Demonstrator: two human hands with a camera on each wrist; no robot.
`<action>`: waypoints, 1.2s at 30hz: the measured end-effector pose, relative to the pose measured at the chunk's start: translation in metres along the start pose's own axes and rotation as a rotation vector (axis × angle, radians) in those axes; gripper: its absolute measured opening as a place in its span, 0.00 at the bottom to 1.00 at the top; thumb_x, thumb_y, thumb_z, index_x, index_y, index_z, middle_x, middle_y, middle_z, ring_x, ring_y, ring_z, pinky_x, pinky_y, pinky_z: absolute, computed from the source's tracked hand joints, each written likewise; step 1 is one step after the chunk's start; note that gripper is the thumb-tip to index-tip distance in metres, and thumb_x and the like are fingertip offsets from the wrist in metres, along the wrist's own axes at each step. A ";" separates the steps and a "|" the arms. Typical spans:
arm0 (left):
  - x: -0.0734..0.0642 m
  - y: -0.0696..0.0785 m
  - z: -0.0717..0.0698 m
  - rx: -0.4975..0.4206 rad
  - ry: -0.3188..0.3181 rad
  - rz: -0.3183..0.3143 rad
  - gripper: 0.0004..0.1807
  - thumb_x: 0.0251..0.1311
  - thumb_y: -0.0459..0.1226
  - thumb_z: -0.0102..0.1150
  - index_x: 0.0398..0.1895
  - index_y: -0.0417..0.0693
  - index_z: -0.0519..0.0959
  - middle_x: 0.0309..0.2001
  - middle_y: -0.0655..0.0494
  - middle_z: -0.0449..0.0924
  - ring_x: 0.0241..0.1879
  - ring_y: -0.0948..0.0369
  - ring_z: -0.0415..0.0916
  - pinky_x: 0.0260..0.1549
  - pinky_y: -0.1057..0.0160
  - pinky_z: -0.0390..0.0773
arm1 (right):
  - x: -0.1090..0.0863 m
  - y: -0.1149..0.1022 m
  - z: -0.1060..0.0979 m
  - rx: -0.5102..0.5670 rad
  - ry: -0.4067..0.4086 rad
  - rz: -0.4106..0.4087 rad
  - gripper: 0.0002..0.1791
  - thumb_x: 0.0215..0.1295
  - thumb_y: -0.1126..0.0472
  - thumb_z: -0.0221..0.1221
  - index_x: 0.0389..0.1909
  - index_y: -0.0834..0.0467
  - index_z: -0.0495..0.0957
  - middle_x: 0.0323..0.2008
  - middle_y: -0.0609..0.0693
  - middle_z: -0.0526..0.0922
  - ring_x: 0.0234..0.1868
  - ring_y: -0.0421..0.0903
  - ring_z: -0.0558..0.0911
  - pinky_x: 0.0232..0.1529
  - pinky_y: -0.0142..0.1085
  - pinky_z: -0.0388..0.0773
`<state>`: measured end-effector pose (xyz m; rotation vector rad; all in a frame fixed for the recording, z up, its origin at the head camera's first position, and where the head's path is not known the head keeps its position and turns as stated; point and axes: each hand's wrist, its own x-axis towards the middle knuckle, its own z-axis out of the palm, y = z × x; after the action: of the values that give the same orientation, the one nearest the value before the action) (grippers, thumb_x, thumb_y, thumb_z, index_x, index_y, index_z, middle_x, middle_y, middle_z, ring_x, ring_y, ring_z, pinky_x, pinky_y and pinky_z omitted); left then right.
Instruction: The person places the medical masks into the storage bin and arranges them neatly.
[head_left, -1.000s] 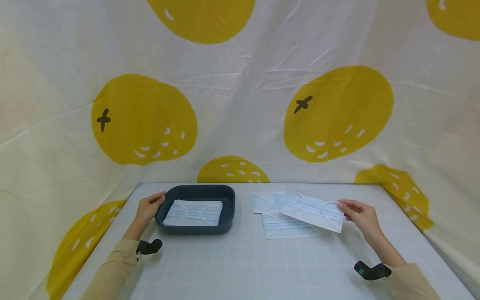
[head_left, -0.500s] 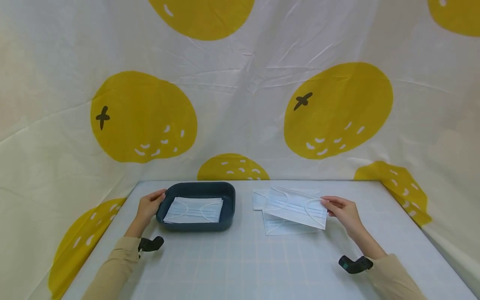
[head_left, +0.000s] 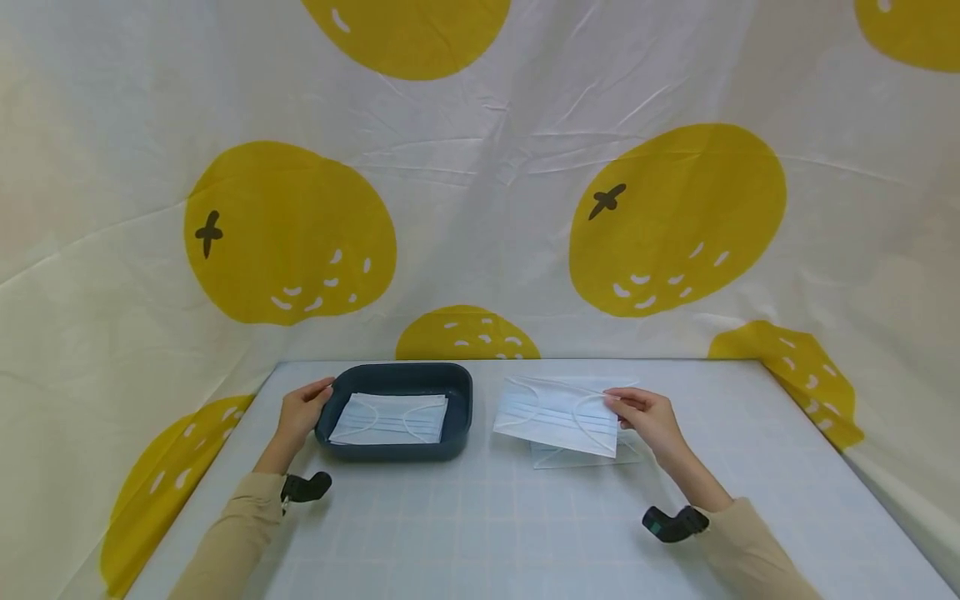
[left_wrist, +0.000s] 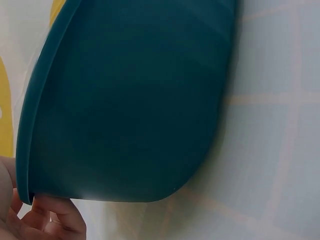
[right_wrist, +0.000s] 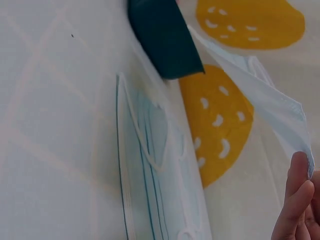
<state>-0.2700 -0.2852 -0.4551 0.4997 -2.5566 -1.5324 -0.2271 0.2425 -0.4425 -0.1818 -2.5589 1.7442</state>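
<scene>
My left hand (head_left: 300,414) grips the left rim of a dark teal basin (head_left: 463,417); the left wrist view shows fingers (left_wrist: 60,215) curled at the basin's edge (left_wrist: 125,125). Several pale blue face masks (head_left: 390,419) lie stacked inside it. Between thumb and fingers, my right hand (head_left: 651,421) pinches the right end of another face mask (head_left: 555,414), lifted and slightly tilted. Beneath this one, other masks (head_left: 581,457) lie on the table, partly covered. In the right wrist view the held mask (right_wrist: 270,102) hangs from the fingertips (right_wrist: 300,165), above a mask on the table (right_wrist: 145,165).
The table (head_left: 480,525) has a pale checked cover. Behind it hangs a white curtain (head_left: 480,208) printed with big yellow fruits. A black camera (head_left: 307,487) sits on the left wrist, and a second black camera (head_left: 675,523) on the right.
My right hand has moved left with the pinched mask, which comes closer to the basin. The left hand stays at the basin's rim.
</scene>
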 end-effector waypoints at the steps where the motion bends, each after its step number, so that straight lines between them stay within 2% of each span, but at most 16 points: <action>1: -0.001 0.000 0.000 0.001 0.002 0.011 0.22 0.72 0.39 0.45 0.65 0.39 0.69 0.66 0.38 0.68 0.66 0.45 0.64 0.64 0.49 0.68 | 0.000 -0.001 0.003 0.011 -0.003 0.000 0.23 0.66 0.54 0.60 0.54 0.66 0.77 0.42 0.52 0.86 0.29 0.39 0.77 0.32 0.25 0.79; 7: -0.002 0.000 -0.005 -0.010 -0.009 0.059 0.22 0.71 0.36 0.47 0.64 0.36 0.70 0.65 0.35 0.68 0.65 0.44 0.65 0.63 0.48 0.67 | 0.002 -0.007 0.021 0.066 -0.027 -0.010 0.22 0.63 0.56 0.63 0.52 0.67 0.79 0.36 0.47 0.87 0.26 0.38 0.76 0.30 0.25 0.78; 18: 0.000 -0.002 -0.005 -0.025 -0.016 0.045 0.22 0.71 0.38 0.48 0.64 0.37 0.70 0.65 0.36 0.68 0.66 0.45 0.64 0.64 0.48 0.66 | 0.008 -0.018 0.055 0.109 -0.076 -0.037 0.20 0.64 0.57 0.62 0.51 0.66 0.80 0.36 0.48 0.86 0.27 0.39 0.77 0.30 0.26 0.79; 25: 0.001 -0.004 -0.007 -0.012 -0.029 0.049 0.23 0.71 0.39 0.48 0.65 0.38 0.69 0.65 0.36 0.68 0.67 0.45 0.63 0.65 0.48 0.65 | 0.010 -0.024 0.075 0.145 -0.107 -0.014 0.19 0.63 0.56 0.63 0.51 0.64 0.80 0.34 0.46 0.86 0.28 0.39 0.77 0.32 0.28 0.79; 36: 0.002 -0.003 -0.003 -0.058 -0.017 0.012 0.22 0.71 0.38 0.48 0.65 0.38 0.70 0.66 0.38 0.67 0.68 0.45 0.61 0.67 0.48 0.63 | 0.013 -0.033 0.105 0.191 -0.146 -0.084 0.15 0.62 0.60 0.64 0.46 0.65 0.82 0.26 0.43 0.82 0.24 0.39 0.75 0.27 0.26 0.77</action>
<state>-0.2703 -0.2892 -0.4560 0.4659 -2.5151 -1.6080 -0.2530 0.1347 -0.4507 0.0613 -2.4315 2.0234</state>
